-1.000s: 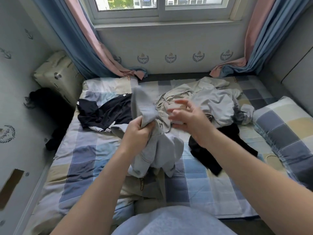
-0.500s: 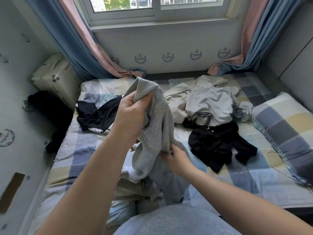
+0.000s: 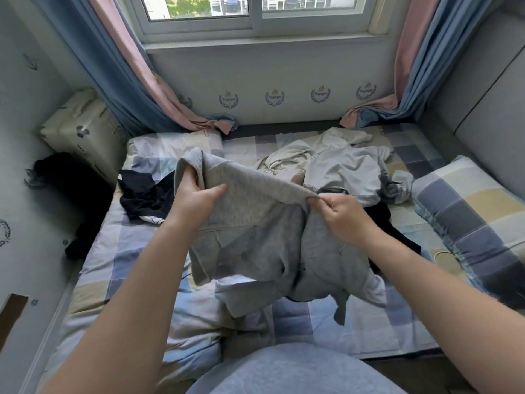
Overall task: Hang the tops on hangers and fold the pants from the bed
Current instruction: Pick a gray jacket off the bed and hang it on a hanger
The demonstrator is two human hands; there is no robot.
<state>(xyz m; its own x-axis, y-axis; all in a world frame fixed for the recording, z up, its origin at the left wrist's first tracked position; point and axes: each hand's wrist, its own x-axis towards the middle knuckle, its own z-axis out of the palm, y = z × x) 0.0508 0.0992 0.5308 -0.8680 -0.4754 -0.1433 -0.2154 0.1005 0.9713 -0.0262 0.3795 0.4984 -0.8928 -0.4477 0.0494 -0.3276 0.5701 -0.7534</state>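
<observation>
Over the middle of the checked bed (image 3: 125, 260) I hold a grey garment (image 3: 255, 237) by its top edge. My left hand (image 3: 196, 203) grips its ribbed edge at the left. Pinching the same edge further right is my right hand (image 3: 338, 214). The cloth is stretched between them and hangs down to the sheet. A beige and light grey heap of clothes (image 3: 338, 163) lies behind it. Left of my hands a black garment (image 3: 145, 194) lies crumpled. Another black piece (image 3: 392, 228) shows behind my right wrist.
A checked pillow (image 3: 466, 211) lies at the bed's right side. A cream suitcase (image 3: 82, 132) stands in the far left corner with dark cloth (image 3: 71, 189) below it. Curtains (image 3: 136, 81) hang at both sides of the window. A thin cable (image 3: 443, 254) lies near the pillow.
My right hand has come up from the garment's lower part to pinch its top edge. My left hand has lowered, and the grey cloth is now spread wide between both hands.
</observation>
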